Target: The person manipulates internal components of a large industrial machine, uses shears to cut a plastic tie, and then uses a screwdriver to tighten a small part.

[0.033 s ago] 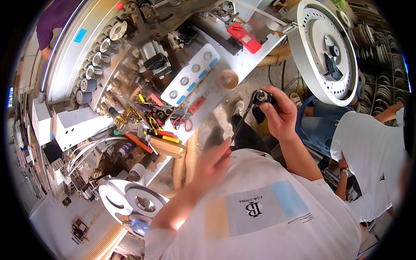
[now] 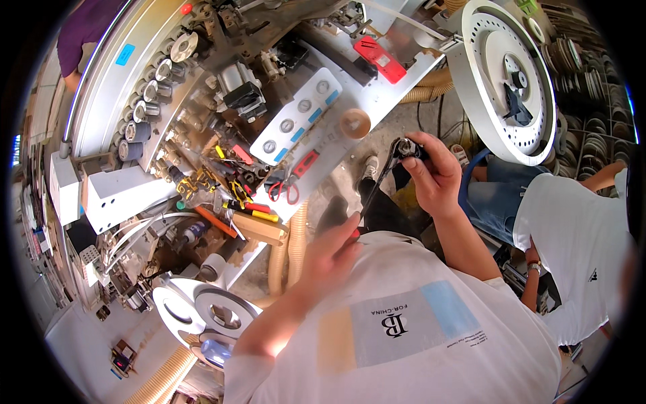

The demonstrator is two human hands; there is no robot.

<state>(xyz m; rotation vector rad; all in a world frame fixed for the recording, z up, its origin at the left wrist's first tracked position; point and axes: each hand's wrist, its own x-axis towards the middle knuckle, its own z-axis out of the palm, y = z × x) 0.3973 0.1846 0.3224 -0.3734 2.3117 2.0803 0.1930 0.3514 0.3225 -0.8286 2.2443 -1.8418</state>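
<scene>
My right hand (image 2: 436,176) is closed, thumb and fingers pinching a small dark part with a round metal piece (image 2: 406,147) on it. A long, thin dark tool (image 2: 381,178) slants from that part down to my left hand (image 2: 330,253). The left hand, slightly smeared, is wrapped round the tool's lower end, where a bit of red shows beside the fingers. Where the tool meets the part is too small to make out. Both hands are in front of my white shirt, off the edge of the workbench (image 2: 346,151).
Red-handled scissors (image 2: 291,194), screwdrivers (image 2: 254,211) and a red box (image 2: 379,59) lie on the bench by a white panel with round dials (image 2: 296,116). A large white perforated wheel (image 2: 501,81) stands at right. Another person in a white shirt (image 2: 572,242) is close by on the right.
</scene>
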